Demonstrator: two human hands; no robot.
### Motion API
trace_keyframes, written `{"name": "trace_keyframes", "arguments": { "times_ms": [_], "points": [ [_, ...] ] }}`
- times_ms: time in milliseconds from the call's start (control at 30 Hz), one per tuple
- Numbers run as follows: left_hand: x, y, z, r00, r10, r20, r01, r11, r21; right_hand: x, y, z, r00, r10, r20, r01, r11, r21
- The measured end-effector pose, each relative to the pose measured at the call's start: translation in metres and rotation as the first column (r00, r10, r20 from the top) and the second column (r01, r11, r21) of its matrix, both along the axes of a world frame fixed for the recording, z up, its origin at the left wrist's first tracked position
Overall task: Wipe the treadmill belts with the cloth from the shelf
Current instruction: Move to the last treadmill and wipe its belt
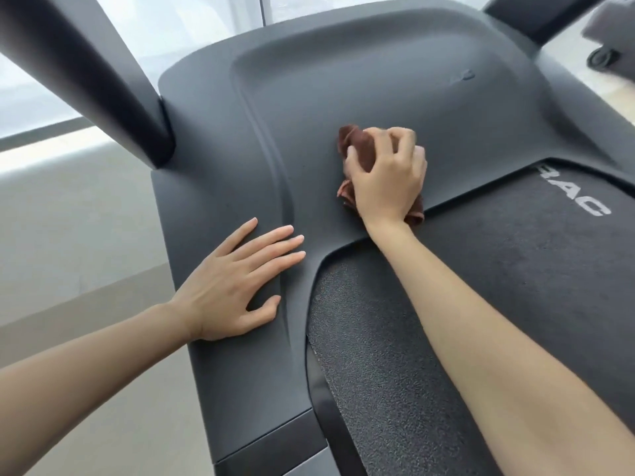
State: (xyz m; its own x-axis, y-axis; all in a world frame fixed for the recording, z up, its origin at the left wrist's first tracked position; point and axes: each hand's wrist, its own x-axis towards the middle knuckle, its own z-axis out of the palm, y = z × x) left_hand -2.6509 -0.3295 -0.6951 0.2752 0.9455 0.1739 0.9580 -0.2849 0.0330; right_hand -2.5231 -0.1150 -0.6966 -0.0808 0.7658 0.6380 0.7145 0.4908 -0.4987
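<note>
Forearm (481,338) over dark belt (549,286), right hand (385,180) gripping cloth (357,146) on grey cover (343,80), left hand (226,290) flat, pale floor (86,235)

Cloth (357,147) largely beneath right hand (388,182)

The right hand (386,176) grips a bunched brown cloth (357,146) on the dark grey plastic motor cover (343,80) just beyond the textured black belt (498,269), while the left hand (233,286) lies flat on the cover's near left side.
</note>
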Motion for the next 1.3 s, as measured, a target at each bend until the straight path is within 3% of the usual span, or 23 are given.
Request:
{"name": "trace_keyframes", "arguments": {
  "times_ms": [100,233,300,433,533,633,733,900,1033,1200,1300],
  "points": [
    [0.001,-0.001,0.0,0.999,-0.005,0.037,0.005,1.0,0.003,0.003,-0.039,-0.011,0.966,0.24,0.093,-0.252,0.957,0.145],
    [-0.001,-0.001,0.002,0.995,-0.015,0.096,0.012,0.999,0.03,0.04,-0.051,-0.028,0.827,0.466,0.314,-0.54,0.813,0.219],
    [-0.001,-0.002,0.001,0.993,-0.013,0.116,0.008,0.999,0.042,0.058,-0.025,-0.027,0.841,0.42,0.341,-0.506,0.835,0.217],
    [-0.001,-0.002,0.001,0.993,-0.013,0.118,0.007,0.999,0.054,0.053,0.033,-0.004,0.973,0.166,0.163,-0.179,0.982,0.066],
    [-0.001,-0.002,0.001,0.994,-0.013,0.109,0.007,0.999,0.053,0.013,0.053,0.024,0.993,0.068,0.099,-0.065,0.998,-0.025],
    [-0.001,-0.003,0.0,0.993,-0.025,0.113,0.02,0.999,0.046,-0.032,0.03,0.037,0.934,0.285,0.214,-0.309,0.947,0.088],
    [-0.002,-0.004,0.002,0.993,-0.039,0.11,0.031,0.997,0.069,-0.043,-0.005,0.029,0.864,0.452,0.221,-0.495,0.843,0.209],
    [-0.003,-0.004,0.002,0.994,-0.043,0.104,0.035,0.996,0.081,0.032,-0.049,-0.014,0.768,0.598,0.231,-0.634,0.761,0.138],
    [-0.003,-0.004,0.001,0.995,-0.055,0.087,0.047,0.995,0.091,0.101,-0.099,-0.021,0.775,0.563,0.286,-0.587,0.81,-0.004],
    [-0.004,-0.003,-0.001,0.996,-0.079,0.035,0.075,0.992,0.099,0.177,-0.169,-0.018,0.66,0.546,0.516,-0.647,0.762,0.022],
    [-0.005,-0.003,-0.001,0.996,-0.088,0.018,0.086,0.991,0.1,0.183,-0.16,-0.02,0.662,0.528,0.532,-0.634,0.773,0.02]
  ]
}}
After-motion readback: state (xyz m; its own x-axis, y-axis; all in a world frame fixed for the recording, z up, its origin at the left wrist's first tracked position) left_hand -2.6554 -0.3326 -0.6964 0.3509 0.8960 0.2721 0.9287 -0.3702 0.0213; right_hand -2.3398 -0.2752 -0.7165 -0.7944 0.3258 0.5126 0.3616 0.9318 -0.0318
